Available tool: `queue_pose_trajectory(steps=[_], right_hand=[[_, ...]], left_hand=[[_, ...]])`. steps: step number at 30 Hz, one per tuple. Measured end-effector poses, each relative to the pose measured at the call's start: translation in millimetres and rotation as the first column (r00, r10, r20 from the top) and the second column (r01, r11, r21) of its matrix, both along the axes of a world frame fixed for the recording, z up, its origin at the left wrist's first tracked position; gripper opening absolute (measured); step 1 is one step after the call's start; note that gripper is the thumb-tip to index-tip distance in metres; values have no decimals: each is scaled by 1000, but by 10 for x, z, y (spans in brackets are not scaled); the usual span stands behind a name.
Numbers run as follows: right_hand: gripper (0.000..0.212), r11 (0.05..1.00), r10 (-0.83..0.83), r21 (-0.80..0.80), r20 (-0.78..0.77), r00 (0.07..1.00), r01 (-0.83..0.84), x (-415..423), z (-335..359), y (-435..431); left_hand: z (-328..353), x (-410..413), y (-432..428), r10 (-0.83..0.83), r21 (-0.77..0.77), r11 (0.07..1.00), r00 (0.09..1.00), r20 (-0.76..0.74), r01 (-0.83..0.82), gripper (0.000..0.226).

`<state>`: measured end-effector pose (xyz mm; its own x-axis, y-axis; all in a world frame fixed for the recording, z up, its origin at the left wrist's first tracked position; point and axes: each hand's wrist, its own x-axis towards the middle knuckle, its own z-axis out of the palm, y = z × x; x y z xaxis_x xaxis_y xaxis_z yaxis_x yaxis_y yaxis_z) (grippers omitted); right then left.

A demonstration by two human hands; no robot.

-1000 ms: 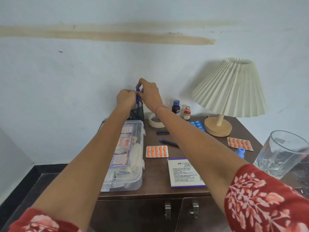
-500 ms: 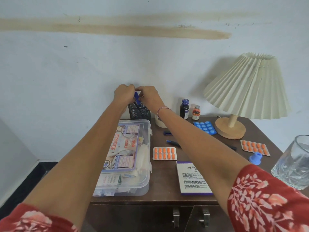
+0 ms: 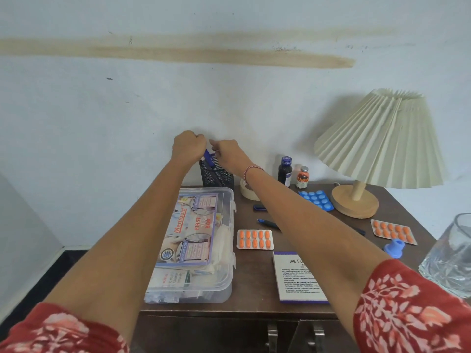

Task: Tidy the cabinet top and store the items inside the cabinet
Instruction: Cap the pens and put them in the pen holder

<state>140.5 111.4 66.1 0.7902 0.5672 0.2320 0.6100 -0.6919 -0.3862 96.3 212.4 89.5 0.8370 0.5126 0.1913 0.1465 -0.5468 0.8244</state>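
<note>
The dark wood cabinet (image 3: pixel 251 305) sits against a pale wall, two metal door handles just showing at the bottom edge. Right back corner is taken by the pleated lamp (image 3: pixel 379 141), whose round wooden base stands close to the right edge. A cut-glass tumbler (image 3: pixel 451 261) is at the far right, partly out of shot, so can't say if it's on the top. The clear first aid box (image 3: pixel 201 240) fills the left strip, front end right at the front edge. A white printed box (image 3: pixel 298 276) lies at the front edge too.

Open wood runs down the middle, between the first aid box and an orange pill strip (image 3: pixel 254 240). Another orange strip (image 3: pixel 393 231) is near the right edge, a blue blister pack (image 3: pixel 316 200) just beside the lamp base, and two small bottles (image 3: pixel 293 173) at the back.

Both hands are up over the black mesh pen holder (image 3: pixel 216 175) in the back. Left hand (image 3: pixel 188 147) is curled into a fist, right hand (image 3: pixel 228 154) pinched, both on a blue pen (image 3: pixel 209 159) that sticks up out of the holder. A loose pen (image 3: pixel 267 222) lies mid-top under the right forearm.
</note>
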Motion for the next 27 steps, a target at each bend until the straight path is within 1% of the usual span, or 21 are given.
queue_pose_trajectory(steps=[4, 6, 9, 16, 19, 24, 27], right_hand=[[47, 994, -27, 103, -21, 999, 29, -88, 77, -101], [48, 985, -34, 166, -48, 998, 41, -178, 118, -147], [47, 977, -37, 206, -51, 998, 47, -347, 186, -248], [42, 968, -59, 244, -24, 998, 63, -796, 408, -556], [40, 971, -67, 230, -11, 998, 68, -1023, 482, -726], [41, 976, -82, 202, -12, 997, 83, -1401, 581, -1009], [40, 973, -90, 211, -34, 995, 95, -1572, 619, -1167]], left_hand=[[85, -106, -31, 21, -23, 1000, 999, 43, -20, 30], [136, -185, -71, 14, -61, 998, 999, 51, -11, 31], [196, -320, -157, -4, -127, 992, 998, 70, 13, 31], [216, -785, -440, -27, -254, 966, 998, 55, 40, 29], [215, -988, -542, -26, -295, 955, 998, 51, 40, 28], [288, -1307, -764, -40, -305, 951, 999, 36, 49, 22], [304, -1463, -944, -66, -333, 940, 997, 44, 77, 25]])
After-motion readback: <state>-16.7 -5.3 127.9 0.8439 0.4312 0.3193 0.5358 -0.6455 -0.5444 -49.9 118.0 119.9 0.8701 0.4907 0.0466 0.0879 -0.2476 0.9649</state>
